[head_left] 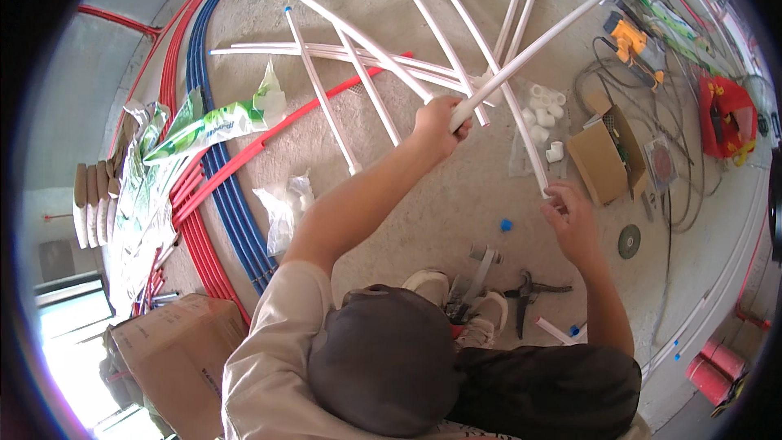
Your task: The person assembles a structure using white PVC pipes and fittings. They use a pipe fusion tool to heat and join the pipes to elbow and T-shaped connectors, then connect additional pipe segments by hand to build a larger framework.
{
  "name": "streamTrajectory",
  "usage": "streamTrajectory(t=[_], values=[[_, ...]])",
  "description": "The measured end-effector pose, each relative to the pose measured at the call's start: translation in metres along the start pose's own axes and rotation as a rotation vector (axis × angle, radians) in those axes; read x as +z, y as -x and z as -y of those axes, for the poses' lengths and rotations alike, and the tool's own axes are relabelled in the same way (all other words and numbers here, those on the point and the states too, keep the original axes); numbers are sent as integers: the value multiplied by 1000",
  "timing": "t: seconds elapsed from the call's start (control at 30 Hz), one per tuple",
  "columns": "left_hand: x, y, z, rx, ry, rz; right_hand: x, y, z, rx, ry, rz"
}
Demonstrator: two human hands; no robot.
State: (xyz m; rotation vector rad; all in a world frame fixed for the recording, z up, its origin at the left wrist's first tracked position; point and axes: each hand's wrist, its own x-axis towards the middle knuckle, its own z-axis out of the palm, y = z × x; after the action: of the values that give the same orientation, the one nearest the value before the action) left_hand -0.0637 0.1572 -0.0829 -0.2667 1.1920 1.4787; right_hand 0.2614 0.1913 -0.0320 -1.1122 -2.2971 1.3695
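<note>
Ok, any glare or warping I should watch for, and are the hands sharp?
Head view: glare burns out the bright opening at lower left; in that view, the blue pipes look curved, perhaps partly fisheye bending; there too, the left hand and right hand look reasonably sharp.

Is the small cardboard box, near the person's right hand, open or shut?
Open: the small cardboard box has an uncovered side, where its contents show.

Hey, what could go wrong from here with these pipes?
The white pipe in the left hand crosses another pipe at the right hand in this view, so moving either might knock the other. The black tool lies near the shoes and could be stepped on.
</note>
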Motion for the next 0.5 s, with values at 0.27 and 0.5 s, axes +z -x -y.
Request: streamTrajectory(t=[0.27, 0.5], values=[[15, -64, -25, -82, 85, 31, -3, 31, -37, 78, -16, 6], [-28, -44, -23, -176, -209, 28, -2, 27, -50, 135, 59, -29]])
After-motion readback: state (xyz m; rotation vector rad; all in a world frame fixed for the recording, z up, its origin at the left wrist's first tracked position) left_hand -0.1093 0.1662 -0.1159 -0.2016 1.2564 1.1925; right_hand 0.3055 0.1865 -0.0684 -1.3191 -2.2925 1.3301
